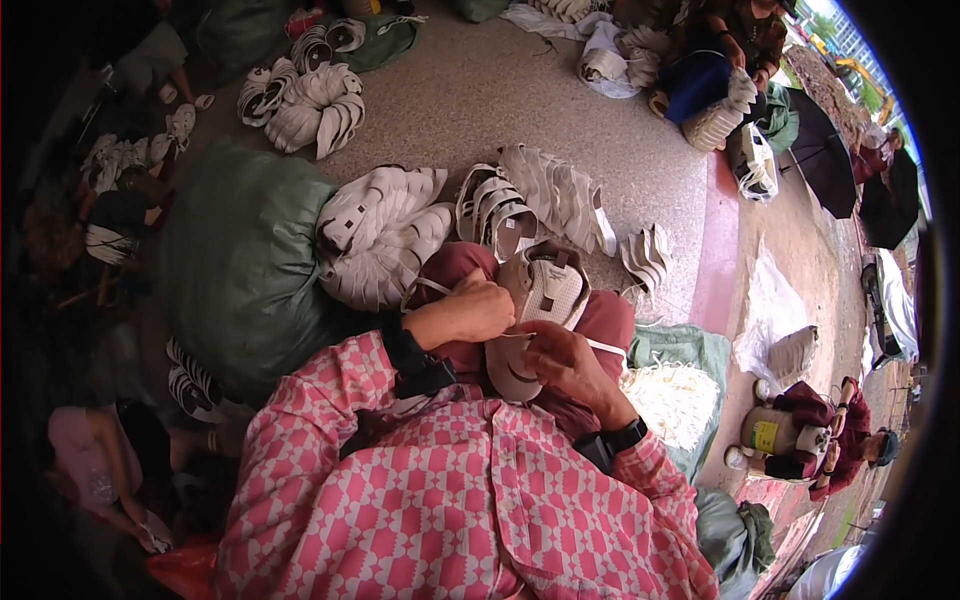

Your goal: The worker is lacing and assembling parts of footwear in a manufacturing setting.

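A pale beige sandal sole rests on my lap, over maroon trousers. My left hand grips its left edge and pinches a thin white strap. At the sole's lower right edge, my right hand holds another white strap that runs out to the right. Both wrists carry black bands, and my sleeves are pink and white check.
Stacks of white sandal uppers and soles lie on the speckled floor ahead. A big green sack sits to my left. A bag of white straps is at my right. Other people sit around the edges.
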The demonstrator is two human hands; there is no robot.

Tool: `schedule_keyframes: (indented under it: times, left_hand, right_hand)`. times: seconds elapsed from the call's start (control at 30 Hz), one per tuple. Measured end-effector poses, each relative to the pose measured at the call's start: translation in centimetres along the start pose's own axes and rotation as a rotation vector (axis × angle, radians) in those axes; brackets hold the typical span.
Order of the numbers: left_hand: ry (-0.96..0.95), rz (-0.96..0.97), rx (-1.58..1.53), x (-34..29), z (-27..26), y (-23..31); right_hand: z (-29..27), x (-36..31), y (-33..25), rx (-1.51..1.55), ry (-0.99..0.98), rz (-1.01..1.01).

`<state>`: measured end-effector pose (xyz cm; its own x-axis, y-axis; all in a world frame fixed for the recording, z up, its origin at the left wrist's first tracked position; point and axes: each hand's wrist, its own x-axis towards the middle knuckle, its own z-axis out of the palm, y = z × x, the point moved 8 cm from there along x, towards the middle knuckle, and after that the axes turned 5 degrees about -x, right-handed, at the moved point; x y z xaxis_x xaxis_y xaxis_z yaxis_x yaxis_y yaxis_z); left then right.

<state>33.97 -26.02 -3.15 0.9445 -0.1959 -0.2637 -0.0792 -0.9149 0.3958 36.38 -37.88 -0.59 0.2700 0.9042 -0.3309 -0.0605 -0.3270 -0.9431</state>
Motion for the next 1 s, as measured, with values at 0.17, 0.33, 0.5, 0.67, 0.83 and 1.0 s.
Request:
schedule_keyframes:
  times: [0.17,0.33,0.5,0.67,0.83,1.0]
  left_hand:
    - [0.517,0.201,-0.011,-1.9,-7.0,2.2]
    - [0.276,0.385,-0.048,-0.4,-6.7,3.2]
    - [0.215,0.479,-0.211,0.2,-6.0,2.5]
    - [0.280,0.500,-0.314,-0.5,-6.1,2.0]
    - [0.278,0.466,-0.441,-0.6,-5.3,1.1]
    - [0.349,0.441,-0.517,-0.4,-5.5,0.9]
  right_hand:
    - [0.1,0.2,-0.2,0.015,-0.002,-0.018]
    - [-0.4,0.2,-0.5,-0.144,0.033,-0.017]
    - [-3.8,1.4,-4.4,-0.843,0.352,-0.374]
    - [-3.0,3.0,-4.1,-0.864,0.301,-0.479]
    - [-1.8,3.7,-3.7,-0.884,0.259,-0.586]
    - [-1.9,4.1,-2.9,-0.827,0.227,-0.601]
